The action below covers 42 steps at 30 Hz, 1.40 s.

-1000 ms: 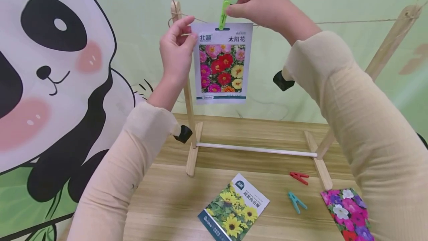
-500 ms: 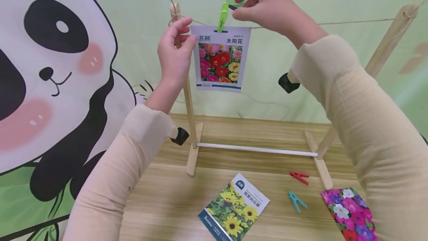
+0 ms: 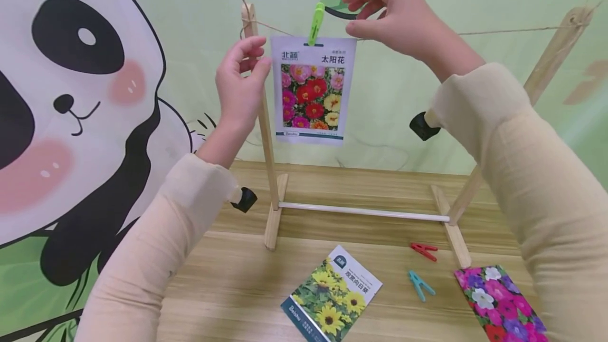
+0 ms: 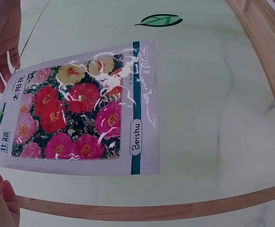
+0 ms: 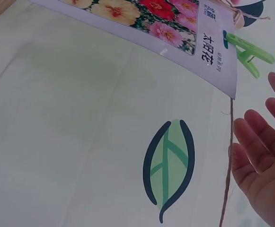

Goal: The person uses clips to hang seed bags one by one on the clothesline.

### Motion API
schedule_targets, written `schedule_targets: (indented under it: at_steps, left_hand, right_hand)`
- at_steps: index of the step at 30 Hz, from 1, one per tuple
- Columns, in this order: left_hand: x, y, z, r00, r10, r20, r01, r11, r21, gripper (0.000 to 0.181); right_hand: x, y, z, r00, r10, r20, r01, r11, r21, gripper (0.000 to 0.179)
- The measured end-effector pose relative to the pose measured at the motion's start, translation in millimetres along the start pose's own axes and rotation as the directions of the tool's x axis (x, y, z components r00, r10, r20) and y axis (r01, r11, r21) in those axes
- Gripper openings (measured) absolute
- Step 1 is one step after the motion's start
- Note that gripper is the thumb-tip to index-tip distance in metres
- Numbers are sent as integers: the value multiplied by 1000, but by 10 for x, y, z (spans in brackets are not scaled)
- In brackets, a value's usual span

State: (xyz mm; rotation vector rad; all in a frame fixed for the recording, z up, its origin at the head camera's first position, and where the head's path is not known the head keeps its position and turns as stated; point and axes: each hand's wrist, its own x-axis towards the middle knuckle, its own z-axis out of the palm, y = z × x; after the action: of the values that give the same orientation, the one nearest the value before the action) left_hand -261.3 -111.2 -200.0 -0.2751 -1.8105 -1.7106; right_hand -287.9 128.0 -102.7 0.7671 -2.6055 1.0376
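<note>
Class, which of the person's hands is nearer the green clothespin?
Right. The right hand is just right of the green clothespin, not touching; the left hand is lower, left of the packet.

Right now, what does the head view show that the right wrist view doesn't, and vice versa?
Head only: the yellow-flower packet, the multicoloured flower packet, the red clip, the teal clip, the white rod, and the hanging packet whole down to its lower edge.

Right wrist only: the green clip side-on, its two legs splayed in a V, and the right hand seen from its palm side.

Both: hanging packet, green clip, twine, right hand, and a leaf print, partly hidden by that hand in the head view.
</note>
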Motion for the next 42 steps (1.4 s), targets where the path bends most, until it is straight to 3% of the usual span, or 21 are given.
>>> schedule_targets:
  at_steps: [6,26,35,42]
  left_hand:
    - [-29,-16,-56,999,32,3,-33,999,2,30]
    - [-133,-122,-196,999,3,47,-4,1000,17,31]
    - [-197,-143,-262,997,-25,76,22,999,41,33]
    - [-256,-201,-320,995,-25,100,20,998,58,34]
  right_hand:
    - [-82,63,-12,998,-44,-34,43,999,-30,46]
    - [-421,291,-39,989,-118,-84,115,992,-43,39]
    - [-533,302,-27,959,-209,-192,198,977,-78,34]
    - [-664,345,-8,934,-295,-202,279,955,-104,29]
